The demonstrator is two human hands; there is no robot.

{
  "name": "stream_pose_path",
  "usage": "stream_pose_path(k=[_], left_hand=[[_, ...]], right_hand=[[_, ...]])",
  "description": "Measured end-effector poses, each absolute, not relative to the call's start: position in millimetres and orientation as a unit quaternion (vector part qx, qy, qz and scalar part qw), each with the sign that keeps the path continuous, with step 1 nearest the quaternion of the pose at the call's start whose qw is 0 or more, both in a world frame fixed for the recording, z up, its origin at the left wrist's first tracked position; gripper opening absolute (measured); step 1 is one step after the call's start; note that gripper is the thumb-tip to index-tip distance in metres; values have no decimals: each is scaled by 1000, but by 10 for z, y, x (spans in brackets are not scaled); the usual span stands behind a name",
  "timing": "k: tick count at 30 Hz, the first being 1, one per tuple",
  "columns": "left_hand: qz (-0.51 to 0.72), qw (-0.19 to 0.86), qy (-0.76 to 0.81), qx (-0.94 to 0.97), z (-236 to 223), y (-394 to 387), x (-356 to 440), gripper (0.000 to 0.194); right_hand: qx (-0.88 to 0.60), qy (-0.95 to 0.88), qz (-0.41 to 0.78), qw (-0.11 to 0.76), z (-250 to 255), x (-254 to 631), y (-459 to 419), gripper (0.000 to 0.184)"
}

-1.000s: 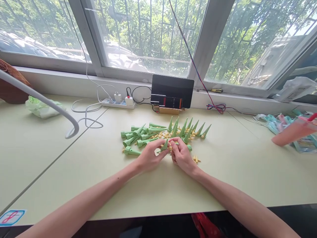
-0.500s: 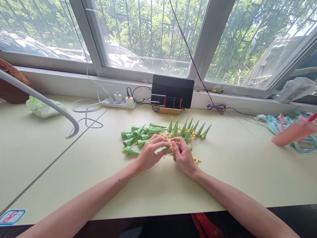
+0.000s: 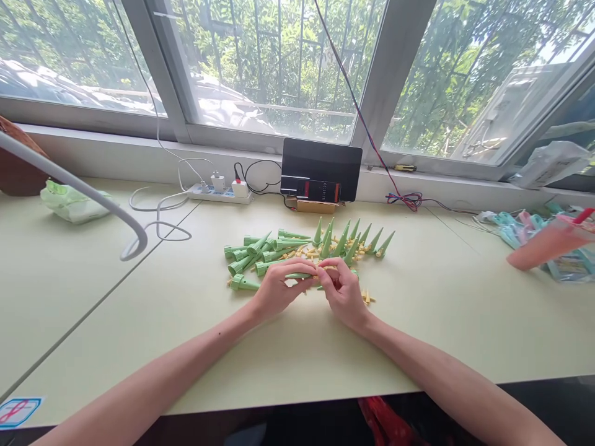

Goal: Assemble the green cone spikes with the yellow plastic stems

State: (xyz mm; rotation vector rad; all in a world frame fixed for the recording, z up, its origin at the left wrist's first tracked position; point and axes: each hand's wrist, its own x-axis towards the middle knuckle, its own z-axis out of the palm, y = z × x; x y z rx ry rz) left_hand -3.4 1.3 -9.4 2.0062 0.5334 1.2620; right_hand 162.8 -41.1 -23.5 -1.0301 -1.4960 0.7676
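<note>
Pinching a green cone (image 3: 299,275) in left hand (image 3: 279,286)

Matt plastic cones (image 3: 341,242), smooth tabletop (image 3: 297,365), glossy panel (image 3: 321,161)

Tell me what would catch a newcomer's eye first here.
First, the cluster of upright green cones standing like spikes mid-table, with a pile of cones on their sides to its left. Just in front, the left hand holds another green cone, with the right hand close beside it. Behind everything, bright windows show leafy greenery.
</note>
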Motion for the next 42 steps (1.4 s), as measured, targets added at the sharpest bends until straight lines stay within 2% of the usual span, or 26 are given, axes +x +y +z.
stream_pose_path(k=[6, 12, 21, 42], left_hand=[[474, 438, 212, 734, -68, -12, -22, 10], [459, 478, 240, 710, -18, -37, -30, 11], [462, 476, 242, 708, -33, -34, -37, 6], [452, 450, 268, 723, -33, -37, -53, 10]], right_hand=[[-439, -643, 305, 549, -242, 1628, -415, 20], [-432, -652, 291, 551, -238, 1630, -422, 19], [-429, -655, 287, 552, -239, 1632, -422, 17], [-424, -653, 299, 552, -222, 1628, -417, 15]])
